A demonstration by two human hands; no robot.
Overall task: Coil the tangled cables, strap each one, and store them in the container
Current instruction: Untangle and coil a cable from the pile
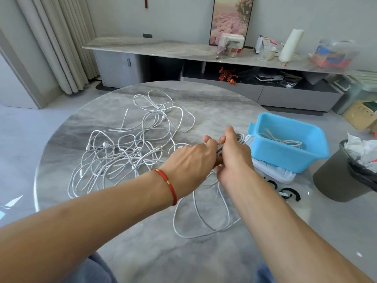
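On the grey marble table (142,252), our left hand (190,158) and right hand (234,160) both grip 1 half-wound cable (239,137) at mid-frame. We should keep loops even, feeding the slack (204,227) clear of the tangle (122,148), then strap it for the blue container (285,144).

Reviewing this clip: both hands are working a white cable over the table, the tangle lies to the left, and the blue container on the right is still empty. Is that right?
Not quite. The head view shows the blue container already has a white cable inside, so it is not empty. The rest holds: the left hand and right hand hold a cable bundle over the table, with the tangle on the left.
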